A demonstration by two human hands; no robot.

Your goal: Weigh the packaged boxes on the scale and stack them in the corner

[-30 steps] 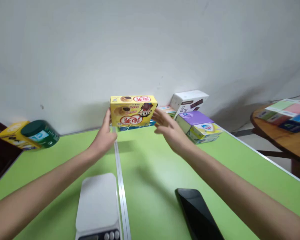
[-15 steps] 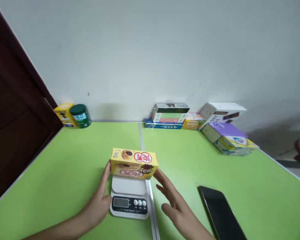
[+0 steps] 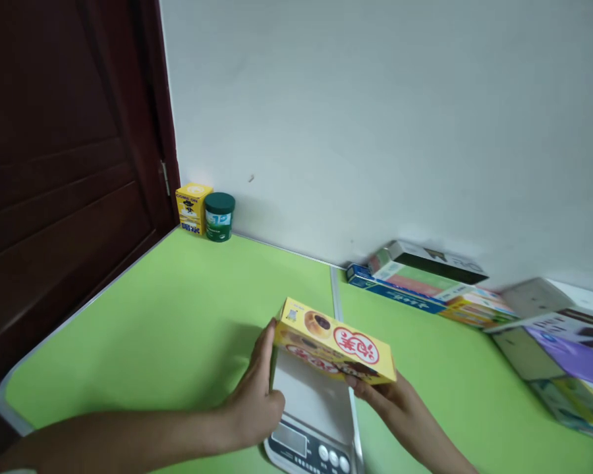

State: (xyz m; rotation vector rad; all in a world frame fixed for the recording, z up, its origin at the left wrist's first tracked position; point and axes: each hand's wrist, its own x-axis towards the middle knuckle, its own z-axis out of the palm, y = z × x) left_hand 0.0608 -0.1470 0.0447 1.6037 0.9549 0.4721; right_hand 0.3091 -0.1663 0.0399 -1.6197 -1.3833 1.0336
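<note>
I hold a yellow snack box with red and white lettering between both hands, just above a white kitchen scale. My left hand grips the box's left end with the thumb against its side. My right hand has its fingers curled under the box's right end. The box is tilted, its right end lower. The scale's display and buttons show at the bottom edge, below the box.
The scale sits on a green table with a metal seam. A yellow carton and a green-lidded jar stand in the far left corner by a dark door. Stacked boxes lie along the wall, more at the right.
The box has come from the far stack down to just over the scale. My right hand, open half a second ago, now grips its end. The view has swung left.
</note>
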